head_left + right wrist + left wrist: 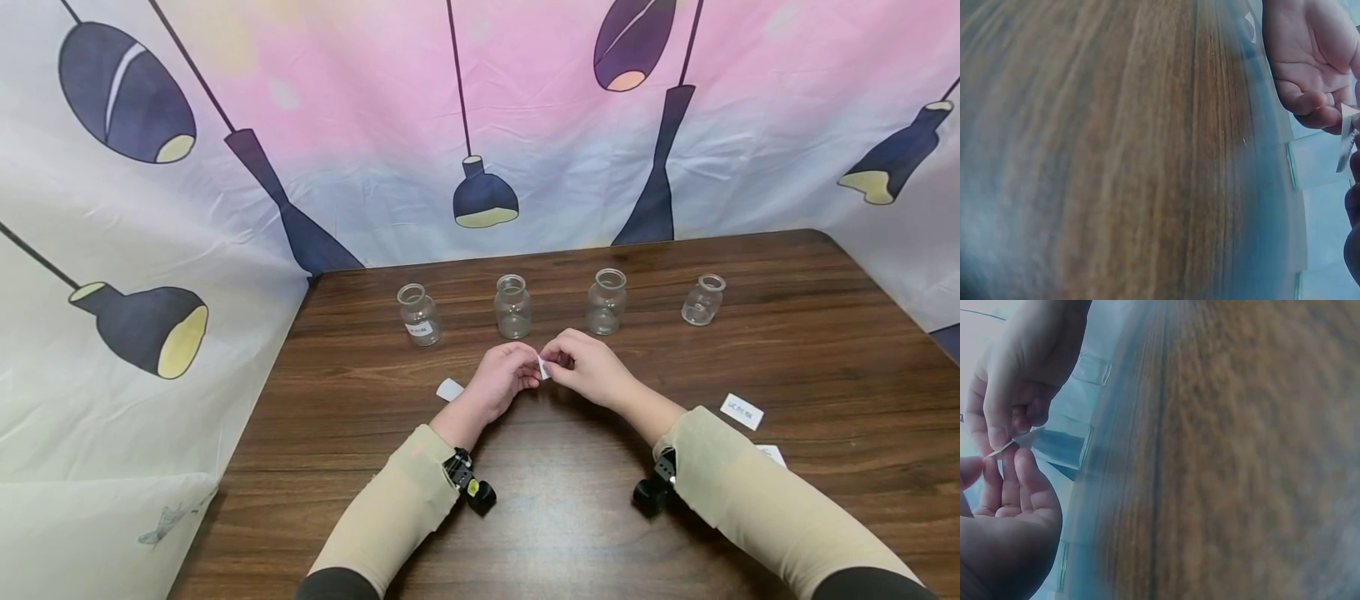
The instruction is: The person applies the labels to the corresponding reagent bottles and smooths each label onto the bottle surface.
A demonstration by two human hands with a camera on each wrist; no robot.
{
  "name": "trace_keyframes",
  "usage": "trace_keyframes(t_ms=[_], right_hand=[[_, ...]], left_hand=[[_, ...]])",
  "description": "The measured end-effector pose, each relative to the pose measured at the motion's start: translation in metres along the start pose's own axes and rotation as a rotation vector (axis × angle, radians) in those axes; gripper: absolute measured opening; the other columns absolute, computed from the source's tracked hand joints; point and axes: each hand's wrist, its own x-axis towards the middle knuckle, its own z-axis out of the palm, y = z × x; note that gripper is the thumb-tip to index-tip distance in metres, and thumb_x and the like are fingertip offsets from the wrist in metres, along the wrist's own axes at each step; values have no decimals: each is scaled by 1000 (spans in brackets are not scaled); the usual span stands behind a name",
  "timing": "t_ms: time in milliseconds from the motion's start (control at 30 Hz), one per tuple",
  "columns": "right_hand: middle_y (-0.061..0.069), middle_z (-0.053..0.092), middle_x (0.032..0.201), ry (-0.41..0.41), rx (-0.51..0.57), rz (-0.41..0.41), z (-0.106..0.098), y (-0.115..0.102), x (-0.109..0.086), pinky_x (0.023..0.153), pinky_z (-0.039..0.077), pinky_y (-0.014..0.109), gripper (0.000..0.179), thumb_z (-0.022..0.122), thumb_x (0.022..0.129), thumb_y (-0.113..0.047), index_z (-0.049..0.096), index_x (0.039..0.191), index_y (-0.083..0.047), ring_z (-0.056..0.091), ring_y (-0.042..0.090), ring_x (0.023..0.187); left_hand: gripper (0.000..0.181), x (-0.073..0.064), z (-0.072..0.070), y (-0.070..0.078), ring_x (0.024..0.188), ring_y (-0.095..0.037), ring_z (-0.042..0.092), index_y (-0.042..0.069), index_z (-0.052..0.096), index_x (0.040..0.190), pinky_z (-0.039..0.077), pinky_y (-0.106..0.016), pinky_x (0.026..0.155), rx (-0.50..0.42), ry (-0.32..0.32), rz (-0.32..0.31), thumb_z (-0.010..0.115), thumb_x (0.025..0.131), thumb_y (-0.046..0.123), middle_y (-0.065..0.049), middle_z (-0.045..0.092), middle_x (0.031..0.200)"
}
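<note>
In front of the jars, both hands meet over a small white label (543,367). My right hand (588,367) pinches it between thumb and forefinger. My left hand (504,379) holds its other edge with thumb and index fingertip, the remaining fingers loosely bent beneath, as the left wrist view shows. There the label (1027,437) looks bent, part of it lifting to one side. Dark print shows on the label (1347,140) in the right wrist view. Nearest behind the hands stand two glass jars, a middle-left jar (513,308) and a middle-right jar (606,302).
A leftmost jar (420,315) bears a printed label; a smaller jar (703,300) stands far right. A white paper piece (449,389) lies beside the left wrist. On the right lie a printed label (742,411) and another paper (771,454), partly hidden by the sleeve.
</note>
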Motion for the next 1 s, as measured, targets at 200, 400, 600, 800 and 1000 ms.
trace_keyframes(t_ms=[200, 400, 600, 800, 1000], right_hand=[[-4, 57, 84, 9, 12, -41, -1, 0, 0, 63, 45, 26, 11, 71, 81, -6, 66, 89, -11, 53, 10, 73], [-4, 58, 85, 7, 22, -73, 0, 0, 3, 63, 46, 25, 10, 70, 82, -7, 67, 91, -12, 53, 9, 74], [-3, 59, 85, 6, 29, -94, 0, -1, 4, 63, 47, 25, 11, 70, 81, -5, 68, 90, -11, 54, 9, 74], [-4, 57, 82, 19, 22, -15, 1, -3, 3, 63, 45, 25, 11, 72, 80, -8, 66, 88, -12, 53, 9, 72], [-5, 58, 77, 40, 30, 48, 2, -6, 4, 63, 45, 25, 7, 71, 80, -9, 67, 85, -10, 53, 10, 70]], left_hand=[[18, -1, -1, 0, 62, -9, 55, 10, 55, 76, 46, -20, 58, -6, -15, 1, 46, 88, 0, -1, 58, 68], [19, -1, -1, 1, 60, -9, 53, 10, 54, 76, 45, -20, 57, -44, -3, 24, 43, 87, -1, 0, 56, 66], [18, -2, -3, 2, 61, -9, 53, 10, 54, 77, 45, -20, 57, -29, -8, 9, 44, 88, 0, -1, 56, 66], [15, -1, -5, 0, 63, -9, 54, 9, 53, 78, 45, -20, 59, 24, 1, 32, 46, 88, 1, -1, 56, 68], [17, -1, -4, 2, 64, -9, 54, 9, 56, 76, 45, -21, 60, 86, 16, 74, 48, 88, 0, -1, 58, 68]])
